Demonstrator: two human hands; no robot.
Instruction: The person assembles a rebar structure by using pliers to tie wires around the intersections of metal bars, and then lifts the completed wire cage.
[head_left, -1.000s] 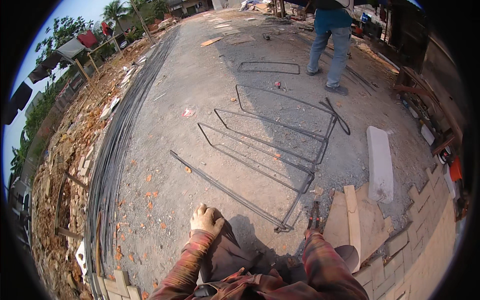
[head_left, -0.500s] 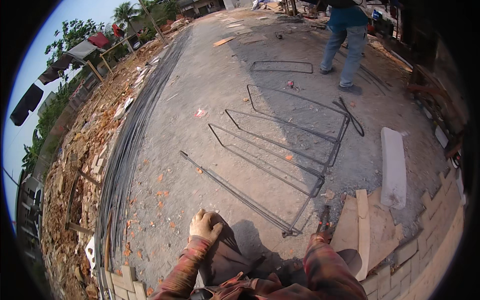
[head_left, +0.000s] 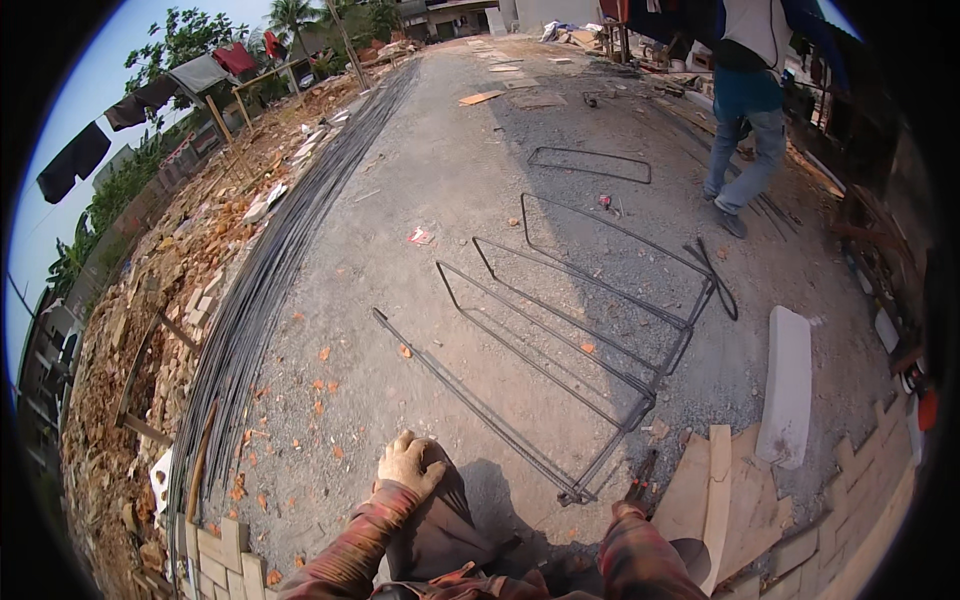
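My left hand (head_left: 410, 465), in a pale work glove, rests over my bent knee (head_left: 445, 530), fingers laid over it and thumb apart, holding nothing. Low on the right, my right hand (head_left: 628, 509) is closed on pliers (head_left: 642, 476) with dark jaws and orange-red handles. The jaws point away from me toward the ground. Much of this hand is hidden by the sleeve. Just beyond lies a frame of bent steel bars (head_left: 655, 378), its several long rectangular loops joined along the right side. Its nearest corner (head_left: 575, 494) lies left of the pliers.
Long steel rods (head_left: 300, 240) run along the left beside rubble (head_left: 150, 330). A lone bent bar loop (head_left: 590, 165) lies farther off. At right are a pale block (head_left: 787, 390), boards (head_left: 718, 500) and paving bricks (head_left: 840, 520). Another person (head_left: 745, 120) is at the far right.
The view has tilted up, so the ground things appear lower. The other person has stepped, with legs now in a different stance. Both my hands keep their places, pliers still in the right.
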